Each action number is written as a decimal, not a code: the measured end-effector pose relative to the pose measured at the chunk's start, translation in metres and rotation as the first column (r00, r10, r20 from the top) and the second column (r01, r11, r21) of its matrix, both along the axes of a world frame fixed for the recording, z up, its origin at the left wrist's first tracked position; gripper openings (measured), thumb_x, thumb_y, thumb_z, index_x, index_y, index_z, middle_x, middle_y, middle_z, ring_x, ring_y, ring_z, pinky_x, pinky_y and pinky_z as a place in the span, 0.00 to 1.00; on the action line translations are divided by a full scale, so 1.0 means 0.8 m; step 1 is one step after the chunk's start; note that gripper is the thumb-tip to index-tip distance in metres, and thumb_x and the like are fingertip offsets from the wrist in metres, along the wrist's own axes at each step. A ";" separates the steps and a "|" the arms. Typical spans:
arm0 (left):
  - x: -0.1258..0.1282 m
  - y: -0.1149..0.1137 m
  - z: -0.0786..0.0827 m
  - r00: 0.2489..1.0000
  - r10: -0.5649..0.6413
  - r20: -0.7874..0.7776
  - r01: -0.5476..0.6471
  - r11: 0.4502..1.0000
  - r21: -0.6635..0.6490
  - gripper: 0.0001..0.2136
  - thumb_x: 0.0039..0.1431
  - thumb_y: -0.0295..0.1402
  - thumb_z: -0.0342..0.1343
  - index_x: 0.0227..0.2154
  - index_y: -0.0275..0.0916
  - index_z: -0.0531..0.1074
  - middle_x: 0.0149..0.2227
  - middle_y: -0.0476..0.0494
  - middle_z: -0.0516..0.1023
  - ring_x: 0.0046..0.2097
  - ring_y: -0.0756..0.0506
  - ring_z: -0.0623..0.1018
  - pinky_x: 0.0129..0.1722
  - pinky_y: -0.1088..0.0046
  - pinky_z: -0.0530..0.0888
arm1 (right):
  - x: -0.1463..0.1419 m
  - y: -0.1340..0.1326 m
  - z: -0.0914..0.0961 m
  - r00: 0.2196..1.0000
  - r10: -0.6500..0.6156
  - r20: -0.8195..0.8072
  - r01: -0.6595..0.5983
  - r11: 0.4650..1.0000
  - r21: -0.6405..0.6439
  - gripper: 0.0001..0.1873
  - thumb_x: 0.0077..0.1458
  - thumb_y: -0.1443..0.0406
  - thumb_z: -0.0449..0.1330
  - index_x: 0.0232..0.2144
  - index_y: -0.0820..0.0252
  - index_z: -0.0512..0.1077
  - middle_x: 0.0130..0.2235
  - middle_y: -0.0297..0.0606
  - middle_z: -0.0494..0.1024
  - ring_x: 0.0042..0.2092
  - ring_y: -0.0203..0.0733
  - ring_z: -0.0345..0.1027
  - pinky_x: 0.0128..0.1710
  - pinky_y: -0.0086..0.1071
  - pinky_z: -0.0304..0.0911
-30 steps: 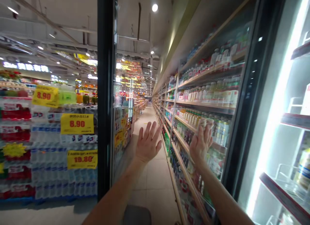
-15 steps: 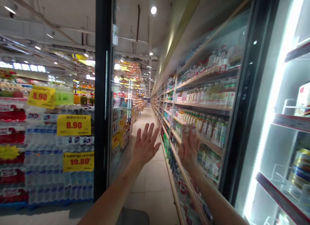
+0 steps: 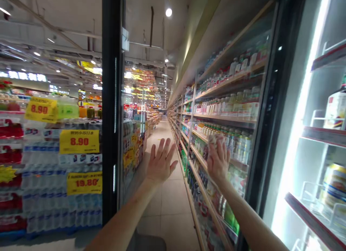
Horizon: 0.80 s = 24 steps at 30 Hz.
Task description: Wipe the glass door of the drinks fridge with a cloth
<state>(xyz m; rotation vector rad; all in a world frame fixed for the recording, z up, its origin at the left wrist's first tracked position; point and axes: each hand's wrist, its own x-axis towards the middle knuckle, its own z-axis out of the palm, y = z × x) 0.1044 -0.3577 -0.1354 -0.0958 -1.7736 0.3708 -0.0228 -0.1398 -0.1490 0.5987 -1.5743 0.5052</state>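
Observation:
Fingers spread, my left hand (image 3: 160, 162) appears to lie flat against the glass door (image 3: 173, 38), holding nothing. To its right, my right hand (image 3: 217, 161) presses a crumpled whitish cloth (image 3: 216, 138) to the same pane. The cloth shows above and beside the fingers; the rest is hidden under the palm. A dark door frame (image 3: 111, 110) borders the glass at left, another dark edge at right. Shelves of bottles (image 3: 238, 103) show in or through the glass; I cannot tell which.
Stacked packs of bottled water (image 3: 54, 182) with yellow price signs (image 3: 79, 141) stand left of the door. At right is a lit cooler with wire-fronted shelves (image 3: 313, 222) and a gold can (image 3: 333, 182). A tiled floor aisle (image 3: 159, 132) runs far ahead.
My right hand with the cloth has moved a little right on the glass. My left hand stays flat in nearly the same place. The view has shifted slightly.

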 end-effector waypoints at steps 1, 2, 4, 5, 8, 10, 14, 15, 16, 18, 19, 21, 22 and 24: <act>0.000 0.000 0.000 1.000 -0.003 -0.004 0.003 1.000 -0.002 0.29 0.61 0.43 0.47 0.62 0.38 0.51 0.63 0.37 0.53 0.66 0.40 0.43 0.64 0.55 0.41 | -0.001 0.000 0.003 1.000 -0.019 0.025 0.021 0.994 -0.104 0.27 0.57 0.64 0.48 0.60 0.55 0.58 0.63 0.47 0.55 0.65 0.52 0.44 0.60 0.55 0.45; 0.000 0.000 0.000 1.000 -0.006 -0.006 0.006 1.000 -0.005 0.29 0.61 0.43 0.47 0.62 0.37 0.51 0.63 0.37 0.53 0.66 0.40 0.43 0.64 0.55 0.41 | -0.002 -0.001 0.006 0.998 -0.031 0.055 0.041 0.979 -0.197 0.28 0.58 0.64 0.47 0.60 0.56 0.56 0.64 0.49 0.54 0.65 0.54 0.43 0.59 0.57 0.46; 0.000 0.001 0.000 1.000 -0.012 -0.010 0.012 1.000 -0.008 0.28 0.61 0.43 0.47 0.62 0.37 0.53 0.63 0.37 0.54 0.66 0.41 0.43 0.64 0.55 0.41 | 0.001 -0.006 0.007 0.997 -0.031 0.068 0.047 0.967 -0.252 0.29 0.58 0.64 0.46 0.62 0.58 0.52 0.64 0.50 0.52 0.65 0.55 0.41 0.58 0.58 0.46; 0.000 0.001 0.001 1.000 -0.015 -0.013 0.014 1.000 -0.006 0.28 0.61 0.43 0.47 0.61 0.37 0.53 0.63 0.37 0.54 0.66 0.41 0.43 0.64 0.55 0.41 | 0.004 -0.011 0.005 0.999 -0.018 0.045 0.026 0.981 -0.192 0.30 0.58 0.64 0.46 0.62 0.57 0.51 0.64 0.49 0.52 0.66 0.54 0.41 0.58 0.57 0.45; 0.000 0.001 0.001 1.000 -0.017 -0.024 0.017 1.000 0.001 0.27 0.61 0.43 0.47 0.61 0.37 0.55 0.63 0.37 0.55 0.66 0.41 0.44 0.64 0.56 0.41 | 0.011 -0.020 -0.004 0.998 0.039 -0.051 -0.034 0.995 0.093 0.30 0.57 0.66 0.48 0.62 0.50 0.51 0.64 0.43 0.55 0.66 0.51 0.42 0.61 0.53 0.43; 0.000 0.001 0.001 0.999 -0.016 -0.029 0.016 1.000 0.001 0.27 0.61 0.43 0.46 0.61 0.37 0.55 0.63 0.37 0.55 0.66 0.41 0.44 0.64 0.56 0.41 | 0.010 -0.016 -0.005 0.998 0.023 -0.055 -0.019 0.997 0.076 0.30 0.57 0.66 0.49 0.62 0.48 0.51 0.63 0.42 0.56 0.65 0.50 0.43 0.61 0.53 0.41; 0.001 0.002 0.001 1.000 -0.016 -0.027 0.016 1.000 -0.009 0.27 0.61 0.42 0.46 0.61 0.37 0.55 0.62 0.37 0.56 0.66 0.41 0.43 0.64 0.56 0.41 | 0.001 -0.003 0.002 0.998 -0.050 0.035 0.057 0.974 -0.221 0.31 0.59 0.64 0.47 0.63 0.57 0.48 0.64 0.50 0.52 0.66 0.55 0.41 0.59 0.58 0.43; 0.001 0.002 0.001 0.999 -0.018 -0.027 0.017 1.000 -0.009 0.27 0.61 0.43 0.47 0.61 0.37 0.55 0.62 0.37 0.56 0.66 0.41 0.43 0.64 0.56 0.41 | 0.001 -0.004 0.001 0.998 -0.050 0.035 0.057 0.973 -0.222 0.31 0.59 0.64 0.47 0.64 0.58 0.48 0.64 0.51 0.51 0.66 0.55 0.40 0.59 0.58 0.44; 0.000 0.002 0.001 0.999 -0.019 -0.028 0.019 1.000 -0.009 0.27 0.61 0.43 0.47 0.61 0.37 0.55 0.62 0.37 0.56 0.66 0.41 0.43 0.64 0.56 0.41 | 0.002 -0.006 -0.001 0.999 -0.045 0.022 0.048 0.983 -0.177 0.31 0.59 0.64 0.47 0.63 0.58 0.48 0.64 0.50 0.51 0.66 0.54 0.39 0.59 0.56 0.45; 0.000 0.001 0.000 0.999 -0.018 -0.032 0.018 1.000 -0.005 0.27 0.61 0.43 0.46 0.61 0.37 0.55 0.63 0.37 0.56 0.66 0.41 0.44 0.64 0.56 0.41 | 0.003 -0.009 -0.005 1.000 -0.025 -0.018 0.024 0.999 -0.032 0.30 0.58 0.64 0.47 0.63 0.54 0.50 0.64 0.47 0.54 0.66 0.52 0.40 0.60 0.54 0.44; -0.001 0.001 0.000 0.999 -0.016 -0.032 0.016 1.000 -0.003 0.27 0.61 0.43 0.46 0.61 0.37 0.55 0.63 0.37 0.56 0.66 0.41 0.44 0.64 0.56 0.41 | 0.001 -0.007 -0.006 1.000 -0.017 -0.026 0.018 1.000 0.015 0.30 0.58 0.64 0.47 0.62 0.53 0.52 0.63 0.45 0.55 0.66 0.51 0.42 0.60 0.53 0.43; 0.000 0.001 0.000 1.000 -0.007 -0.026 0.007 1.000 0.003 0.27 0.61 0.43 0.46 0.60 0.37 0.55 0.63 0.38 0.56 0.66 0.41 0.44 0.64 0.56 0.41 | -0.009 0.008 0.000 0.999 -0.029 0.023 0.030 0.999 -0.043 0.29 0.58 0.63 0.47 0.62 0.53 0.53 0.63 0.44 0.56 0.65 0.52 0.43 0.60 0.54 0.42; 0.000 0.001 0.000 1.000 -0.003 -0.023 0.003 1.000 0.002 0.27 0.61 0.43 0.46 0.60 0.38 0.56 0.63 0.38 0.56 0.66 0.41 0.44 0.64 0.56 0.41 | -0.016 0.020 0.005 0.996 -0.040 0.075 0.051 0.988 -0.149 0.29 0.58 0.62 0.46 0.62 0.55 0.54 0.63 0.46 0.55 0.65 0.53 0.44 0.60 0.56 0.42; 0.001 0.002 0.001 1.000 -0.003 -0.019 0.003 1.000 -0.002 0.27 0.61 0.43 0.47 0.61 0.38 0.55 0.63 0.38 0.56 0.66 0.41 0.43 0.64 0.56 0.41 | -0.029 0.040 0.016 0.982 -0.040 0.182 0.109 0.916 -0.386 0.30 0.58 0.61 0.44 0.62 0.61 0.52 0.64 0.51 0.53 0.64 0.56 0.43 0.58 0.60 0.44</act>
